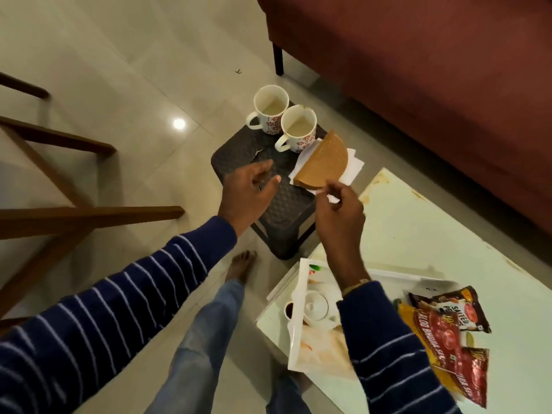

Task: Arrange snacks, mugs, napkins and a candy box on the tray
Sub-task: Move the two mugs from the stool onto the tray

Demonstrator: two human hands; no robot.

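Observation:
On a dark plastic stool stand two white mugs with red flower prints, one behind the other. Beside them a brown half-round candy box lies on white napkins. My right hand pinches the near edge of a napkin just under the box. Over the stool's left side hovers my left hand, fingers spread, holding nothing. A white tray with a printed teapot picture sits on the white table. Snack packets lie on the tray: a dark salted-peanuts one and a red one.
A dark red sofa with a black leg stands behind the stool and table. Wooden furniture legs cross the tiled floor on the left. My bare foot and jeans leg are below the stool.

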